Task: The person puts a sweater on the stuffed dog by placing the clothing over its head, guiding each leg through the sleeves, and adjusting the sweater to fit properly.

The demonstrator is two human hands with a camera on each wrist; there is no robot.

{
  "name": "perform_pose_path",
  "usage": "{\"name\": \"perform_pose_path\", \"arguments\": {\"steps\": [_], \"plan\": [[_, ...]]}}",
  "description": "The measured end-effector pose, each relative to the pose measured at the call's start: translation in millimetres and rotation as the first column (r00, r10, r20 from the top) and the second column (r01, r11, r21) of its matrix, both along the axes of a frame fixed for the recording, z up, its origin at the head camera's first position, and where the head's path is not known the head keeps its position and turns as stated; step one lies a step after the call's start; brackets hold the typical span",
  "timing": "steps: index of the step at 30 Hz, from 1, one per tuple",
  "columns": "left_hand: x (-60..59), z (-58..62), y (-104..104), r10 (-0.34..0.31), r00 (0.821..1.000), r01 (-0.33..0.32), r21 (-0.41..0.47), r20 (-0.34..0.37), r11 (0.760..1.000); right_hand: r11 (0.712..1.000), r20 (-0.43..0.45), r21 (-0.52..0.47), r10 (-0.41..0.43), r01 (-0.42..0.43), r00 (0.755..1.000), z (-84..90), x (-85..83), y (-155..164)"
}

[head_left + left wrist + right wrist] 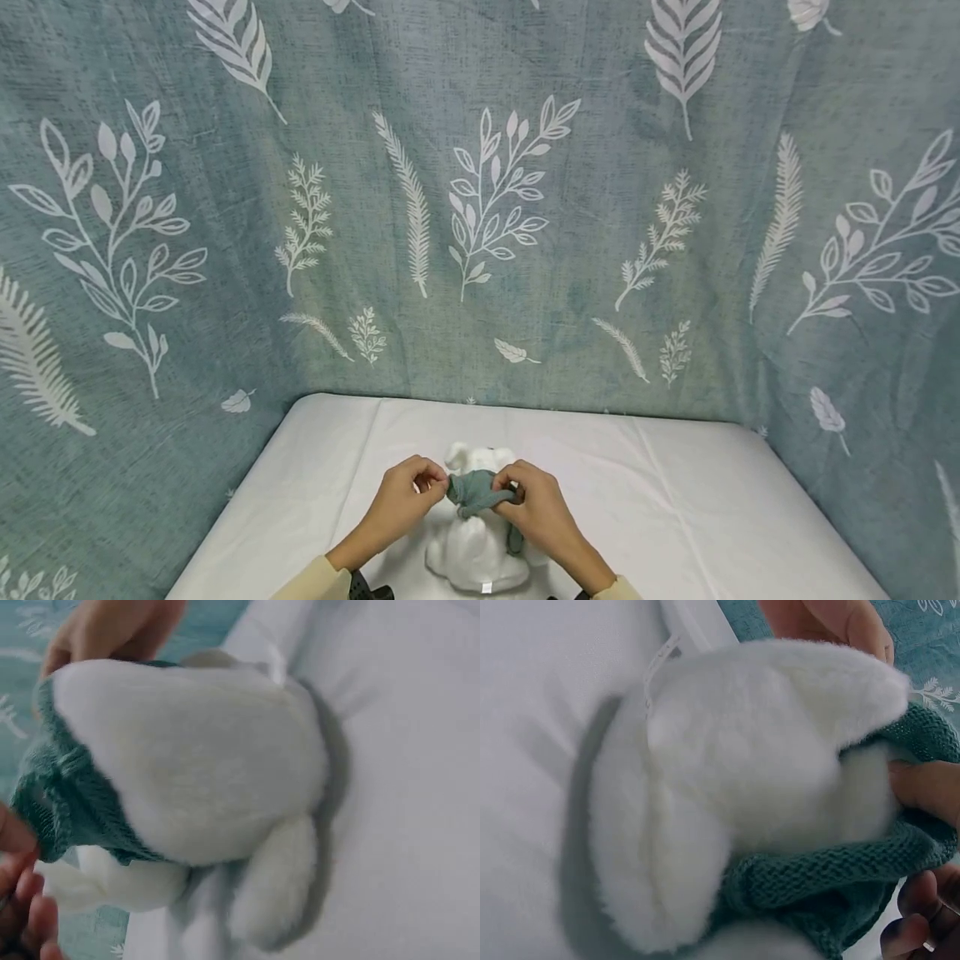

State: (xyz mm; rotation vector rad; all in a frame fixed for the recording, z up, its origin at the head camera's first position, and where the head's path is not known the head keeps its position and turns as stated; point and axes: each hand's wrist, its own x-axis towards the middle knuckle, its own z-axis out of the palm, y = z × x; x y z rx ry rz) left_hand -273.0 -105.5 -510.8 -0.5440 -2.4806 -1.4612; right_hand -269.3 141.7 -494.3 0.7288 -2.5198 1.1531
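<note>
The left hand (402, 498) pinches one end of a green knit piece (472, 487), while the right hand (538, 504) grips the other, thumb inside its rolled edge. The knit spans the gap between them, its long axis crosswise, wrapped around the upper part of a white plush toy (474, 557); one strip hangs down on the right. The step in hand seems to be working the knit's edge around the toy; the next move probably calls for keeping both grips and easing the stretch evenly over the plush. The toy's head (480, 457) points away from the person, and a tag (486, 587) marks the near end; I cannot tell where the face looks. Beneath lies a white-covered table (600, 475), with a leaf-patterned curtain (570, 342) behind.
</note>
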Motion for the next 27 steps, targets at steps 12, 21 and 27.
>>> {"name": "perform_pose_path", "arguments": {"steps": [12,21,27], "plan": [[-4.4,-1.9,5.1,-0.140,0.984,0.129,0.102,0.109,0.986,0.998,0.024,0.014,0.057,-0.058,0.998,1.6,2.6,2.8],[-8.7,0.6,10.0,-0.124,0.988,0.118,0.068,0.096,0.991,0.999,0.011,-0.024,0.045,-0.044,0.999,-3.2,4.3,-3.0],[-13.6,3.8,10.1,-0.140,0.988,0.143,-0.041,0.066,0.989,0.999,-0.014,0.009,0.051,-0.051,0.999,-2.5,5.9,-4.7]]}}
